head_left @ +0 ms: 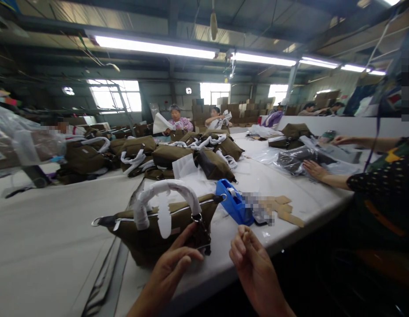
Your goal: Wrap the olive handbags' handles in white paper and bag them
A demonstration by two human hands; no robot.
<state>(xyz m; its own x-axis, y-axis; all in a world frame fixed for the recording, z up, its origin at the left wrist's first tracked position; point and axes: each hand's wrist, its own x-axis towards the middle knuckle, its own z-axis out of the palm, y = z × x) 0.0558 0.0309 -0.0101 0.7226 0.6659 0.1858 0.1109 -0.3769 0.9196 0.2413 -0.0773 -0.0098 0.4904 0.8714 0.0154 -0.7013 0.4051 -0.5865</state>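
An olive handbag (187,211) stands upright on the white table, its handles (169,187) wrapped in white material and a pale tag hanging between them. Against its right front side is my left hand (174,262), fingers apart, near a dark strap (201,235) hanging from a ring. My right hand (248,251) is raised at the table's front edge, apart from the bag, thumb and fingertips pressed together; what they may hold is too small to make out. Just behind that hand sits a blue tape dispenser (235,204).
Tan pieces (285,210) lie right of the dispenser. Several olive bags (173,155) are heaped across the table behind. At the right, another person's hands (315,169) rest on a plastic-wrapped item (296,158). More people work farther back. Dark flat sheets (103,277) lie at the front left.
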